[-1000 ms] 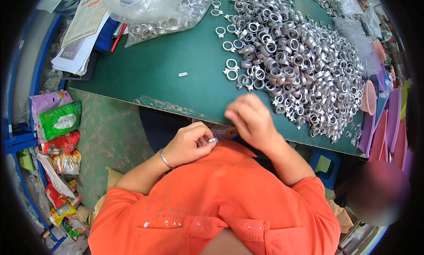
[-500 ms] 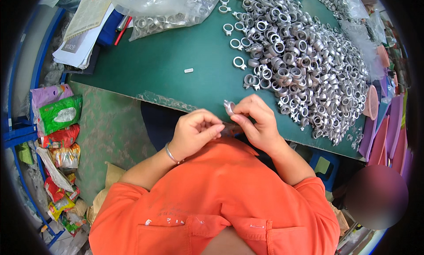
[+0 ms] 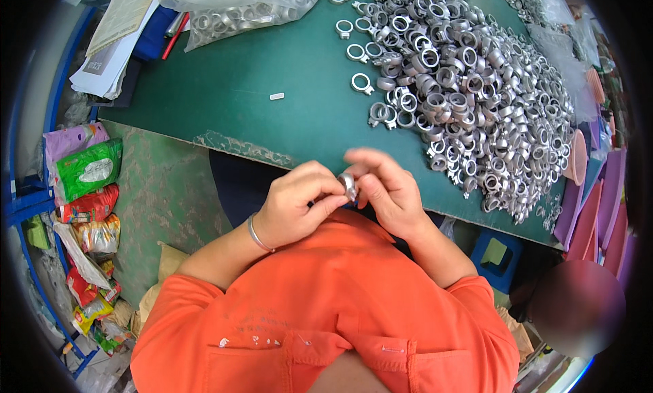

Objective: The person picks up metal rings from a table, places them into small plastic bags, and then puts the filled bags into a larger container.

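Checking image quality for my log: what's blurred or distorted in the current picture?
Head view: right hand partly blurred, perhaps by motion; ring pile mostly crisp; blue rack bows near the left rim; corners black; a blurred disc covers part of the lower right.

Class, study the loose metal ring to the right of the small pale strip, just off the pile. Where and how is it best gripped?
Pinch the metal ring by the left of its band, probably coming from above and the person's left. It lies hole-up, so a fingertip may fit inside; its lug points to the near right, and the pile crowds the right side.
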Motion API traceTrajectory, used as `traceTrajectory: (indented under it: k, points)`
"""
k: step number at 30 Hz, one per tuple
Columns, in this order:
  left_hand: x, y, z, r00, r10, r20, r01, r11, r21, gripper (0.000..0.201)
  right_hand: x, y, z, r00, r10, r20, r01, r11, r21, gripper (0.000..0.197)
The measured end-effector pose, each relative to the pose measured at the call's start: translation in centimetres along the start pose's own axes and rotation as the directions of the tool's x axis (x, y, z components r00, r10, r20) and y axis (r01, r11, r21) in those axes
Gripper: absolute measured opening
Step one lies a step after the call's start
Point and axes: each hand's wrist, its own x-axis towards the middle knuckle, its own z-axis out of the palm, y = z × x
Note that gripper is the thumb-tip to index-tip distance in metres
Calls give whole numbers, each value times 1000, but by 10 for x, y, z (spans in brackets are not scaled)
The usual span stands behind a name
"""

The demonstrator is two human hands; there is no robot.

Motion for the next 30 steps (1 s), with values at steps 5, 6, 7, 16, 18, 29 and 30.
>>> traceTrajectory:
  k: [5,6,7,16,18,29,30]
  points:
    - [-18,3,20,923,-379,-62,297,807,-511,17,4,20,-11,964,-241,114,162,869,468,26]
    - [-19,4,24,866,-499,-40,339,643,-686,18,3,23,-12,955,-275,111,194,863,467,27]
    - [-20,3,21,874,-485,37,364,600,-713,22,3,25,-11,945,-308,107,226,855,466,28]
    - [-34,3,7,947,-316,65,317,948,-3,12,-1,24,-15,893,-448,36,446,894,49,14]
    - [-39,-5,13,931,-355,85,350,934,73,11,-2,26,-16,914,-406,-9,405,911,71,7]
    - [46,3,23,991,53,-122,7,895,447,30,33,16,-26,672,-740,13,306,262,-915,25]
    - [63,6,25,994,-11,-107,64,860,507,37,37,26,-25,695,-719,5,216,202,-955,24]
